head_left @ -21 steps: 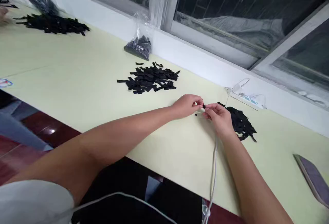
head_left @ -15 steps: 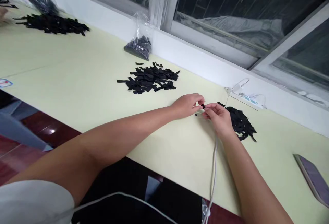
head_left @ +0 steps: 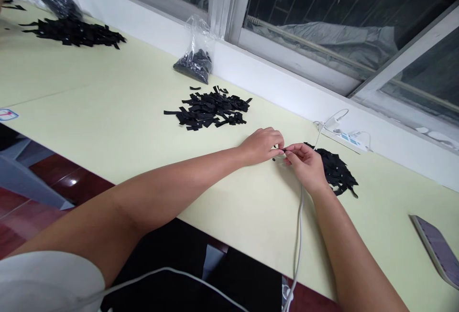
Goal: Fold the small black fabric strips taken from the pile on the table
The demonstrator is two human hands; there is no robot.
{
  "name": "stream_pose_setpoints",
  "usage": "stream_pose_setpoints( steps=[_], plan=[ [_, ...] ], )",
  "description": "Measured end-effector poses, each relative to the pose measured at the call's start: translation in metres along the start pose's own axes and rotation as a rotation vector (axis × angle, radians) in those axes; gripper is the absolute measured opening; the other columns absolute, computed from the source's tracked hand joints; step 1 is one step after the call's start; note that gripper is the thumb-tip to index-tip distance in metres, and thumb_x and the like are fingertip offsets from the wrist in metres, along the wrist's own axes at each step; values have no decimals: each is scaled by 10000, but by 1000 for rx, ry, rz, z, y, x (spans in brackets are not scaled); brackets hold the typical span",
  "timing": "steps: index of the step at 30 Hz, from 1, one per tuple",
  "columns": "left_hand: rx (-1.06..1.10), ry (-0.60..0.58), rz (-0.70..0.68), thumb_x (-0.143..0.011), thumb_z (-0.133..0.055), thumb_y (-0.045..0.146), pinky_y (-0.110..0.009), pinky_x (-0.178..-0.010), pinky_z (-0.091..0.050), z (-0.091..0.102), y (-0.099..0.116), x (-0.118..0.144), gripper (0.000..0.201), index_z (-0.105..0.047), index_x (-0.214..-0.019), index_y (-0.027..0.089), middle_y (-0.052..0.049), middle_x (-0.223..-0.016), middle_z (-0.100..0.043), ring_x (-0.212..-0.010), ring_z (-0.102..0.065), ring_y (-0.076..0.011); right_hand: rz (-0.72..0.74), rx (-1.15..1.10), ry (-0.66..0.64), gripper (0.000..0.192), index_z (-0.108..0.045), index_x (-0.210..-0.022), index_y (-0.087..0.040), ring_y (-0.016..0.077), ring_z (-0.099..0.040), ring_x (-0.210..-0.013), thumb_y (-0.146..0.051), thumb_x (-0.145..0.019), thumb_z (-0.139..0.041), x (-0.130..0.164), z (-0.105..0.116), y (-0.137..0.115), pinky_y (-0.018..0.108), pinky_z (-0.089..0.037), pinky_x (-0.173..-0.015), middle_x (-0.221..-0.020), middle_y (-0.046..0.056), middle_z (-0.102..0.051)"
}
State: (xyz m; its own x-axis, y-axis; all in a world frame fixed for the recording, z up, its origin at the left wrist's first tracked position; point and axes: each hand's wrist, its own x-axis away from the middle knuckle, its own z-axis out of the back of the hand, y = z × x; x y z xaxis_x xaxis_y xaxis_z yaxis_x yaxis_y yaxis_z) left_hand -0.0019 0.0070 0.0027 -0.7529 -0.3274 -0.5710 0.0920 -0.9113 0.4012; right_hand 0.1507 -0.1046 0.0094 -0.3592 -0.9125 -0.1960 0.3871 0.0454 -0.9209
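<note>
Above the pale table, my left hand and my right hand meet fingertip to fingertip. Between them they pinch a small black strip, mostly covered by the fingers. Just below my left fingertips a tiny black ring-like piece lies on the tabletop. A heap of black strips spreads behind my right hand, partly hidden by it. Another pile of black strips lies beyond my left hand.
A clear plastic bag with dark pieces stands by the wall. Farther left are a third black pile and another bag. A white power strip, a cable running under my right wrist, and a phone are on the right.
My left fingers have shifted slightly on the black strip, and less of it shows as a lump between the hands. The piles have not moved.
</note>
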Motion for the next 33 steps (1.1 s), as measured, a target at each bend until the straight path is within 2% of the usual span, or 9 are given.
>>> stream_pose_setpoints(
  steps=[3,12,19,23,29,31,33],
  plan=[
    [4,-23,36,-907,-591,250,-339,-832,-398,-1,1,-1,72,-627,-901,188,-28,-957,-685,-950,-571,-200,-6,13,21,224,-641,-885,-188,104,-584,-612,-353,-746,-702,0,0,1,276,-526,-634,-788,19,-676],
    [184,20,196,-878,-569,197,-296,-712,-415,0,5,1,63,-627,-851,190,-9,-851,-674,-789,-583,-159,42,62,42,252,-646,-925,-197,125,-610,-664,-379,-759,-699,-2,1,7,282,-517,-632,-858,34,-686],
    [197,34,130,-867,-551,155,-293,-730,-419,0,3,1,82,-623,-865,192,-7,-862,-663,-810,-576,-154,56,156,-3,184,-691,-894,-192,139,-591,-672,-322,-772,-645,2,5,3,298,-488,-661,-761,18,-666],
    [161,20,75,-875,-542,150,-293,-747,-418,1,2,0,102,-626,-908,196,-15,-898,-669,-840,-577,-160,75,140,-9,188,-712,-862,-195,165,-625,-739,-340,-786,-620,1,8,3,321,-498,-746,-766,24,-680],
    [15,-4,1,-927,-490,173,-315,-801,-408,1,-2,-1,145,-631,-914,203,-23,-921,-686,-870,-579,-175,-6,263,153,297,-720,-902,-205,177,-643,-762,-445,-833,-559,-5,15,10,332,-496,-744,-894,51,-713],
    [-27,-5,-10,-933,-491,174,-320,-811,-398,2,-4,-2,150,-635,-909,206,-20,-935,-695,-880,-581,-176,-7,401,105,298,-723,-921,-209,172,-625,-729,-448,-815,-580,-5,16,12,329,-483,-717,-870,50,-713],
    [-71,-4,-12,-936,-496,177,-324,-807,-384,4,-5,-2,152,-642,-907,207,-18,-952,-704,-897,-582,-180,14,528,-1,286,-729,-932,-213,168,-608,-713,-430,-793,-603,-4,17,13,331,-471,-716,-855,46,-713]
  ],
)
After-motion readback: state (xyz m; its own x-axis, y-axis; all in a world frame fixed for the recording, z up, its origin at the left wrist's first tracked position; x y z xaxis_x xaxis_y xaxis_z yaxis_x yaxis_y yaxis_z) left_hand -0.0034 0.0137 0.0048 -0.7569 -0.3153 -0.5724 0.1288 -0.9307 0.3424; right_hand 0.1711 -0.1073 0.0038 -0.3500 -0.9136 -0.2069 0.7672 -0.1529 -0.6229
